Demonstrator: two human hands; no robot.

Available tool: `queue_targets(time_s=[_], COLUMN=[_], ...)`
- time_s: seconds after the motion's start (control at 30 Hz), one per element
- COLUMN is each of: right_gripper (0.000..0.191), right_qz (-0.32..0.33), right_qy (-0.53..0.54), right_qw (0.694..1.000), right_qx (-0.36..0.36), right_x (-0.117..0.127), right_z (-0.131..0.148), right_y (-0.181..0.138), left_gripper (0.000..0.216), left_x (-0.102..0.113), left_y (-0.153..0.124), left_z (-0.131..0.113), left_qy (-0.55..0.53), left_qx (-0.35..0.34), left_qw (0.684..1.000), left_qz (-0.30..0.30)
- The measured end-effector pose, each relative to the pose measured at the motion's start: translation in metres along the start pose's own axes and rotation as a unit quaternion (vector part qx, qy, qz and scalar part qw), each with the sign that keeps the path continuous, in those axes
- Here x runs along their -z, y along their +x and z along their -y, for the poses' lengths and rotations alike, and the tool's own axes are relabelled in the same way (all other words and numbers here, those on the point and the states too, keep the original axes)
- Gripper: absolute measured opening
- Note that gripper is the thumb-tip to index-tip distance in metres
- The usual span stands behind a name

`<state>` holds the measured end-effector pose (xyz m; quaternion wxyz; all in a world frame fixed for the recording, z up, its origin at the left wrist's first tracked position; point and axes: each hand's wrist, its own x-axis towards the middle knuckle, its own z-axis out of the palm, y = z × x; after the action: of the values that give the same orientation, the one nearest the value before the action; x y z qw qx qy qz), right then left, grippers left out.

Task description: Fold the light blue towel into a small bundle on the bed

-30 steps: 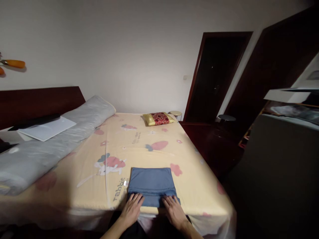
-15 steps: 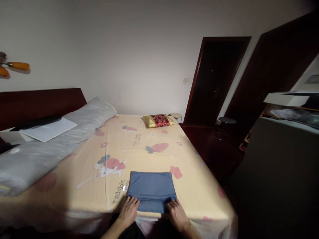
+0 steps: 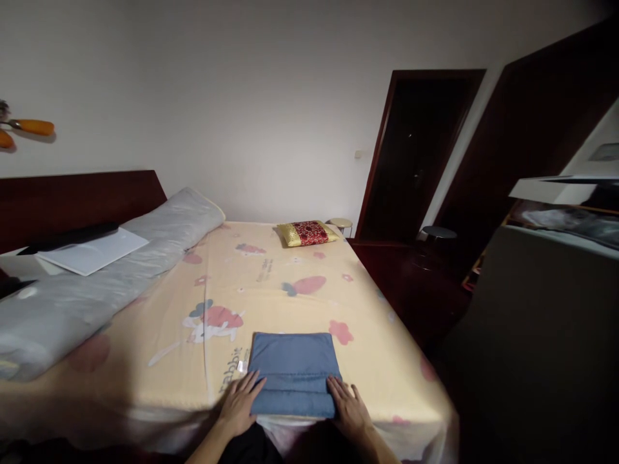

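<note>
A folded blue cloth [image 3: 294,370] lies flat near the front edge of the bed [image 3: 271,283], on a yellow sheet with cartoon prints. My left hand [image 3: 238,405] rests open on the sheet, fingers stretched against the cloth's left edge. My right hand [image 3: 350,410] lies open on the other side, fingers touching the cloth's right edge. Neither hand holds anything.
A long grey bolster [image 3: 101,270] runs along the left side with a white paper sheet [image 3: 91,250] on it. A red and gold cushion [image 3: 305,232] sits at the far end. Dark doors [image 3: 416,154] and dark furniture [image 3: 536,322] stand on the right.
Both hands have slid from the cloth's near edge outward to its left and right sides. The cloth lies flatter and squarer than before.
</note>
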<state>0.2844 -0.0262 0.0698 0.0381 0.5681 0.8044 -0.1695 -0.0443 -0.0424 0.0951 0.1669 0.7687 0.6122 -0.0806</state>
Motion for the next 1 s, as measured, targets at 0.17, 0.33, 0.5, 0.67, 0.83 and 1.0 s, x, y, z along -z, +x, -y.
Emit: queue_targets(time_s=[0.17,0.33,0.5,0.67,0.83,1.0], right_gripper=[0.089,0.086,0.089,0.097,0.099,0.090], right_qz=[-0.008,0.003,0.018,0.002,-0.041,-0.096], right_qy=[-0.037,0.028,0.098,0.071,0.021,0.037], right_qw=[0.999,0.993,0.989,0.997,0.997,0.993], right_qx=[-0.023,0.114,0.111,0.041,-0.058,0.056], right_x=[-0.003,-0.021,-0.044,-0.035,-0.030,-0.064], right_z=[0.003,0.028,0.044,0.005,-0.016,0.025], right_y=[0.001,0.017,0.047,0.038,0.024,0.056], left_gripper=[0.091,0.087,0.091,0.094,0.080,0.081], left_x=[-0.012,-0.033,-0.029,-0.020,-0.028,-0.037], left_y=[0.006,0.026,0.042,0.025,0.000,0.017], left_z=[0.002,-0.045,-0.077,-0.024,0.035,0.000], left_qy=[0.051,0.024,-0.043,-0.052,0.000,0.003], left_qx=[-0.005,-0.156,-0.119,-0.071,0.027,-0.063], left_qw=[0.998,0.987,0.992,0.996,0.997,0.995], left_qz=[-0.046,-0.018,0.020,-0.010,-0.071,-0.074])
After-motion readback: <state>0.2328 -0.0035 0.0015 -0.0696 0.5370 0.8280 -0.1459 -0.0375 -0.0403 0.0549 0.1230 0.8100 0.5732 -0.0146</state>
